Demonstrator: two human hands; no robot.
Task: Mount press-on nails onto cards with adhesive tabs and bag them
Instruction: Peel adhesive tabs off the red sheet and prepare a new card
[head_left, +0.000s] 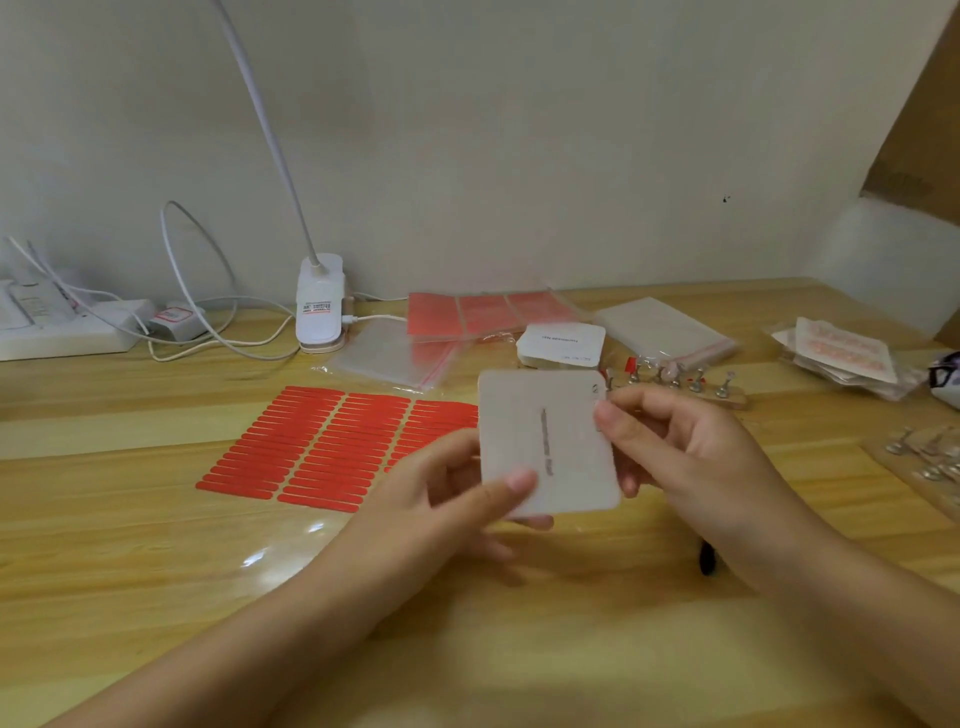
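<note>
Right now both hands hold one blank white card (545, 441) up off the wooden table (130, 519): the left hand (447, 493) pinches its lower left corner, thumb laid on the face and fingers curled behind, while the right hand (675, 447) pinches the upper right edge between thumb and fingertips. No nails or tabs show on the card's face, only a faint line of print down the middle, so my judgement is that the task is early, with the card being readied for its adhesive. Just beyond the left hand's knuckles lies the red sheet of adhesive tabs (332, 447), partly hidden behind the card; beyond the right hand's fingertips stands a row of nails on small stands (675, 379), and a little further off sits the stack of spare cards (563, 343). Clear zip bags (395, 353) lie past the tab sheet, well beyond the left hand. To do this step well, I would keep the fingers on the margins so the middle of the card stays clean for sticking, check that only a single card has been lifted, and lay it flat on the table near the tab sheet before peeling anything. A card held in the air will likely flex under a pressing finger, which could leave the tabs crooked.
</note>
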